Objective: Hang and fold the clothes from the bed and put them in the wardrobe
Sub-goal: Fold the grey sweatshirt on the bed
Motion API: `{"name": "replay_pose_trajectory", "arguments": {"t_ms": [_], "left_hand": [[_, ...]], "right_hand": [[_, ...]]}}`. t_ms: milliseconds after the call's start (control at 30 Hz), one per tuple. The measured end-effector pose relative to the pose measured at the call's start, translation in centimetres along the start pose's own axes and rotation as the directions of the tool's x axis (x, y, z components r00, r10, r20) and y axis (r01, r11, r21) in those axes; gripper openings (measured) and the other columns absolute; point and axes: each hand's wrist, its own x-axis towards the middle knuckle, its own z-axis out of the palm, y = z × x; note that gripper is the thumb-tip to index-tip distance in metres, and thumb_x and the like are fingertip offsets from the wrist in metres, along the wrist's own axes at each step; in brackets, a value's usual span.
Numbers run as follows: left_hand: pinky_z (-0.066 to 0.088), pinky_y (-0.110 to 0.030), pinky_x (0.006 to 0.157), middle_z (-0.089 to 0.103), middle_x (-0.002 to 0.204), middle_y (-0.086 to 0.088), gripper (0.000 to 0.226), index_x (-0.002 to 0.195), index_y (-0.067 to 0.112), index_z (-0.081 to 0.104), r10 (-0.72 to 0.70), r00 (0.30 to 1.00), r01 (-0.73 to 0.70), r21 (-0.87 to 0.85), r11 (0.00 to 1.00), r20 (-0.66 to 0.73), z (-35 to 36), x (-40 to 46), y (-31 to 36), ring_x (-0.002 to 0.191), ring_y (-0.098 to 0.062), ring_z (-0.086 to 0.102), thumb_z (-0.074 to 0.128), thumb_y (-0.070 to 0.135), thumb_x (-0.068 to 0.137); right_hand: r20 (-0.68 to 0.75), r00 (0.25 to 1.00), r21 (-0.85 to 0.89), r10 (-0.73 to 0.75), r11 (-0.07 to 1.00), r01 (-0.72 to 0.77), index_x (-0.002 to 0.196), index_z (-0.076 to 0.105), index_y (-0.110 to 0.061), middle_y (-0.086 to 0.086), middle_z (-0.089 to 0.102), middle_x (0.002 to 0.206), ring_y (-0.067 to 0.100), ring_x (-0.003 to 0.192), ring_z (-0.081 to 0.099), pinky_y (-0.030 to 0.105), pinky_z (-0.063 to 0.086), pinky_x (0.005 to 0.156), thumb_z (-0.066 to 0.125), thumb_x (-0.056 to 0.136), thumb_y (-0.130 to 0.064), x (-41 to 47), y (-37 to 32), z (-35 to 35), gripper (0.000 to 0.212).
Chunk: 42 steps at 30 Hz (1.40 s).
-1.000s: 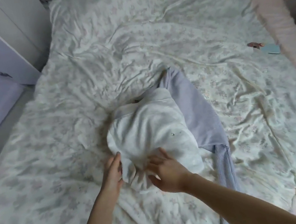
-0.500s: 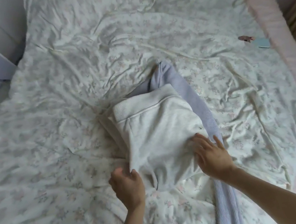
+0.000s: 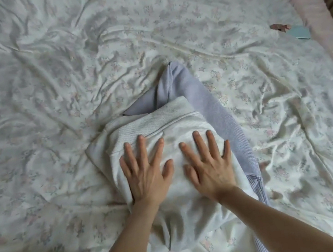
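A: Quick one. Where are your hands?

B: Both flat on the white top point(image 3: 161, 124). Your left hand point(image 3: 144, 173) sits on its left half, your right hand point(image 3: 208, 162) on its right half, side by side, thumbs nearly meeting in the middle. Fingers on both are straight and spread apart, pressing down, gripping nothing.

A: And the top itself?

B: Folded into a block in the middle of the bed point(image 3: 45, 79), lying over a lilac garment point(image 3: 207, 102) that pokes out behind it and down its right side. The ribbed hem is the far edge, just beyond your fingertips.

A: Which way does it run?

B: The long axis looks to run away from you, near edge under your wrists, far edge at the hem, tilted slightly to the right. Your fingers point along it, not across.

A: So the next move?

B: My guess: you are smoothing the fold, then you lift it for the wardrobe. The side edges lie just outside each hand, left edge by your left little finger, right edge by your right one. Both hands are equally near, so slide each outward and under its own side.

A: Risk?

B: The lilac one may drag along on the right.
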Motion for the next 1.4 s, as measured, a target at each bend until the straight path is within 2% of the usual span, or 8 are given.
{"name": "replay_pose_trajectory", "arguments": {"t_ms": [433, 667, 900, 1133, 1200, 1267, 1333, 1400], "left_hand": [[0.017, -0.060, 0.111, 0.019, 0.154, -0.017, 0.060, 0.150, 0.034, 0.012, 0.028, 0.988, -0.035, -0.047, 0.998, -0.154, 6.5, 0.5, -1.3, 0.141, -0.046, 0.014, 0.023, 0.054, 0.094], [0.014, -0.062, 0.111, 0.015, 0.156, -0.020, 0.067, 0.149, 0.027, 0.016, -0.031, 0.998, 0.035, -0.073, 0.997, 0.052, 3.1, -1.7, 0.0, 0.142, -0.043, 0.010, 0.030, 0.057, 0.091], [0.016, -0.055, 0.113, 0.019, 0.156, -0.013, 0.087, 0.148, 0.032, 0.020, 0.113, 0.949, -0.114, -0.016, 0.993, 0.296, 0.9, -12.4, 0.0, 0.141, -0.039, 0.021, 0.030, 0.080, 0.077], [0.015, -0.053, 0.110, 0.027, 0.154, -0.012, 0.090, 0.145, 0.032, 0.023, 0.074, 0.864, -0.080, -0.009, 0.997, 0.498, 0.8, -11.6, -0.8, 0.141, -0.033, 0.023, 0.033, 0.079, 0.069], [0.017, -0.053, 0.109, 0.031, 0.152, -0.013, 0.085, 0.142, 0.030, 0.033, 0.122, 0.890, -0.097, -0.078, 0.992, 0.438, 0.1, -11.6, -1.0, 0.139, -0.033, 0.024, 0.040, 0.074, 0.070], [0.031, -0.053, 0.104, 0.040, 0.146, -0.014, 0.069, 0.133, 0.024, 0.049, 0.094, 0.952, -0.041, -0.181, 0.983, 0.292, -1.1, -11.4, -1.6, 0.132, -0.034, 0.033, 0.048, 0.062, 0.075], [0.035, -0.052, 0.098, 0.039, 0.143, -0.015, 0.065, 0.133, 0.019, 0.050, -0.174, 0.974, 0.209, -0.281, 0.937, 0.146, -2.7, -10.6, -1.7, 0.127, -0.034, 0.036, 0.055, 0.054, 0.078], [0.027, -0.051, 0.108, 0.026, 0.150, -0.014, 0.082, 0.146, 0.016, 0.030, -0.482, 0.856, 0.509, -0.455, 0.730, 0.186, -3.3, -9.2, -1.5, 0.136, -0.030, 0.024, 0.067, 0.045, 0.079]], "right_hand": [[-0.151, 0.985, 0.028, -0.088, 0.995, 0.093, 0.143, 0.028, -0.037, 0.006, 0.023, 0.150, 0.041, 0.138, 0.019, 0.067, 0.020, 0.104, 0.032, 0.086, -0.048, 2.2, 2.0, 6.1, 0.058], [-0.071, 0.996, 0.021, -0.045, 0.999, 0.047, 0.143, 0.033, -0.033, 0.010, 0.024, 0.154, 0.042, 0.139, 0.018, 0.068, 0.019, 0.103, 0.030, 0.090, -0.046, 0.6, 1.0, 3.8, 0.055], [0.165, 0.985, -0.099, -0.046, 0.993, 0.063, 0.148, 0.021, -0.033, 0.014, 0.015, 0.156, 0.042, 0.141, 0.015, 0.072, 0.018, 0.101, 0.028, 0.089, -0.056, -5.4, 1.2, 2.8, 0.064], [0.412, 0.911, -0.167, 0.007, 0.984, 0.068, 0.128, -0.043, -0.043, 0.004, -0.053, 0.137, 0.032, 0.132, -0.041, 0.072, -0.008, 0.102, -0.004, 0.080, -0.063, -5.5, 1.1, 2.2, 0.066], [0.378, 0.924, -0.046, -0.053, 0.996, 0.076, 0.138, -0.027, -0.045, 0.002, -0.041, 0.147, 0.031, 0.138, -0.031, 0.071, -0.002, 0.103, 0.009, 0.081, -0.063, -5.4, 1.3, 1.2, 0.070], [0.234, 0.971, 0.168, -0.041, 0.986, 0.002, 0.144, 0.003, -0.042, 0.002, -0.003, 0.159, 0.029, 0.145, -0.005, 0.068, 0.014, 0.105, 0.025, 0.082, -0.059, -5.2, 1.6, 0.2, 0.068], [0.103, 0.988, 0.397, 0.117, 0.906, -0.149, 0.144, 0.021, -0.032, 0.007, 0.022, 0.153, 0.030, 0.141, 0.018, 0.059, 0.028, 0.106, 0.038, 0.080, -0.055, -4.2, 2.3, -0.8, 0.071], [0.133, 0.951, 0.539, 0.279, 0.785, -0.306, 0.147, 0.021, -0.029, 0.011, 0.026, 0.149, 0.033, 0.134, 0.031, 0.053, 0.033, 0.106, 0.054, 0.082, -0.051, -2.4, 3.0, -1.4, 0.076]]}}
